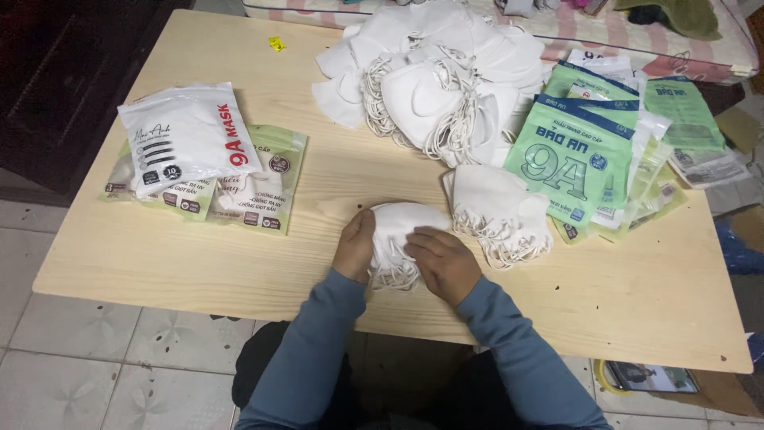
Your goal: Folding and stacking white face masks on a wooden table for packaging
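White masks (398, 235) between both hands (402, 253) on wooden table (199, 255)

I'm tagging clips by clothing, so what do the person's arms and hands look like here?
Both arms wear long, close-fitting sleeves of plain grey-blue knit fabric, ending at the wrists with no visible markings. The left hand and right hand are bare: no gloves, and no rings, watch or bracelets can be seen.

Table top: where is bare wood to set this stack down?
Free: the near-left table between the filled packs and the left hand, and the near-right corner below the green pouches. Crowded: the far side under the loose mask pile, and beside the right hand.
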